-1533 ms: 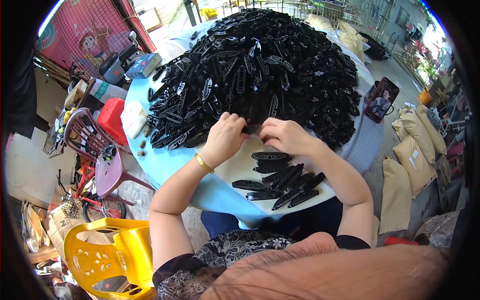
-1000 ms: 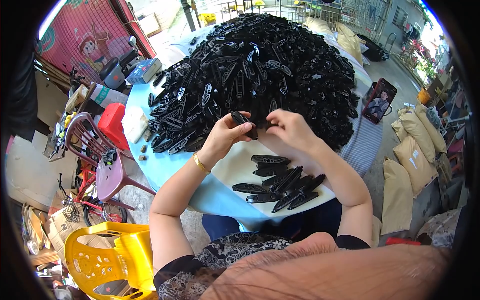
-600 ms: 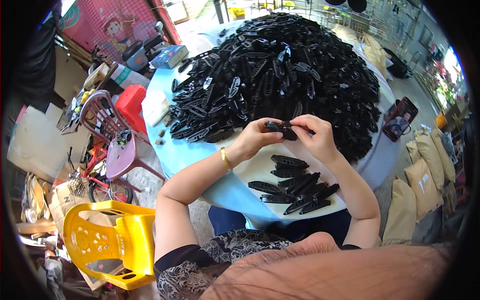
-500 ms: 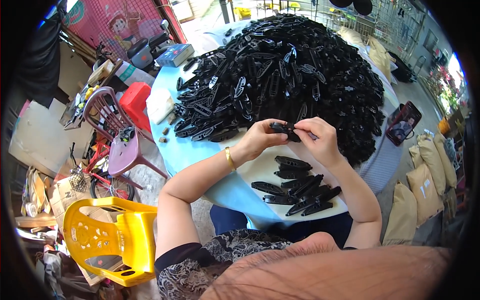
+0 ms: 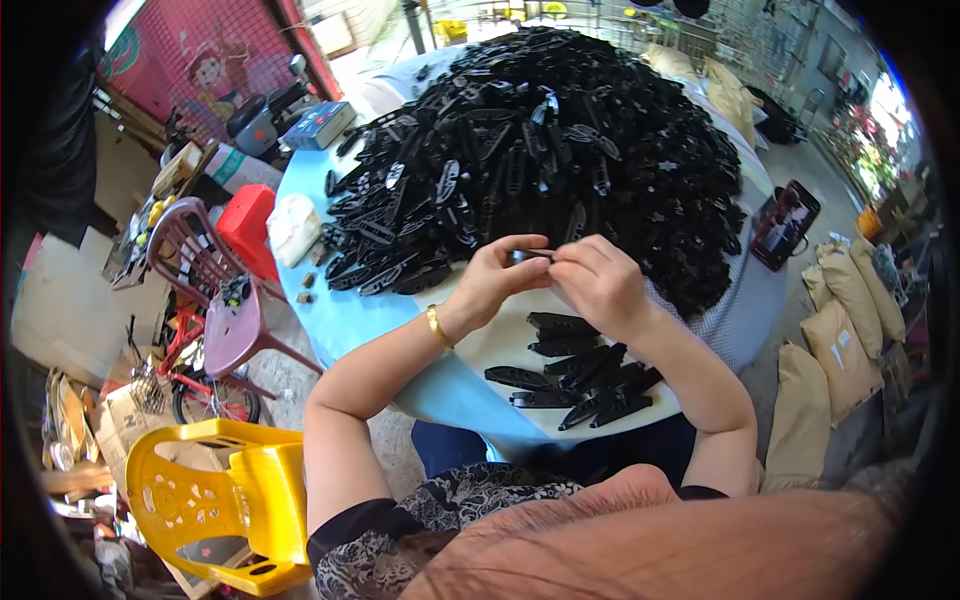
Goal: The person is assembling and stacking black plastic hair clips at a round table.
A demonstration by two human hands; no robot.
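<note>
Both hands pinch one small black clip between them, above the tabletop.

The left hand and right hand meet fingertip to fingertip, each grip closed on an end of the black clip, whose long axis runs left to right between them. It hangs over the near edge of the big black pile (a smaller row of clips lies just below the wrists) on the round blue tabletop.

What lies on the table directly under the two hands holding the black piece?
Under the left hand and right hand with the black piece, pale table shows, with finished black pieces nearer; whatever lies beneath the palms is covered.
</note>
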